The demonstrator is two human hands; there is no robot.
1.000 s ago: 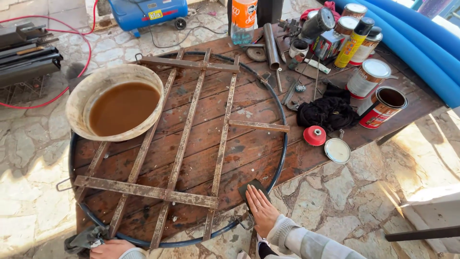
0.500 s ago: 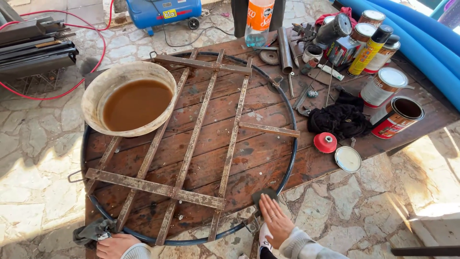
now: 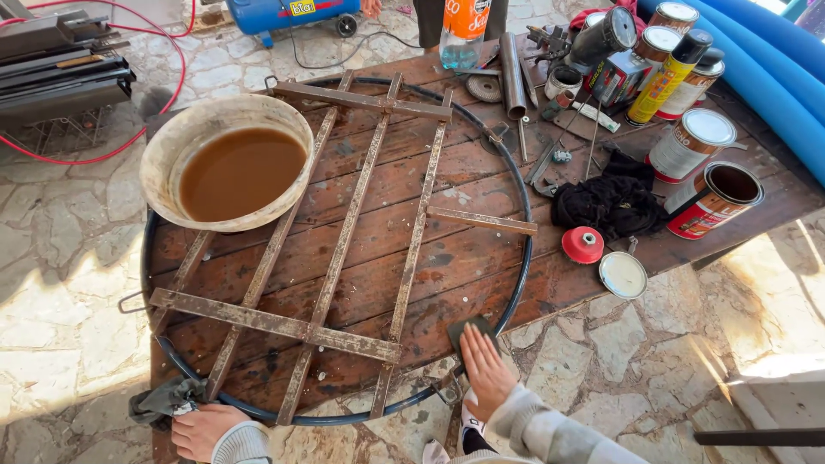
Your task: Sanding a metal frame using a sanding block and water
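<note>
Sandpaper (image 3: 471, 329) lies half hidden beneath right hand (image 3: 486, 372); left hand (image 3: 204, 430) cropped.

The right hand (image 3: 486, 371) lay flat near the bottom edge of the view, right of centre; its palm faced down, its fingers (image 3: 475, 342) stretched together and pointed away from the body, pressed onto what lay beneath them; the wrist ran back toward the near right corner, the forearm (image 3: 563, 432) covered by a pale grey sleeve with a ribbed cuff. The left hand (image 3: 202, 427) sat low at the near left, only partly in view; its knuckles faced up and its fingers were curled in a closed grip, bunched around dark cloth; a light sleeve cuff (image 3: 243, 444) showed at the wrist; the two hands were well apart.
</note>
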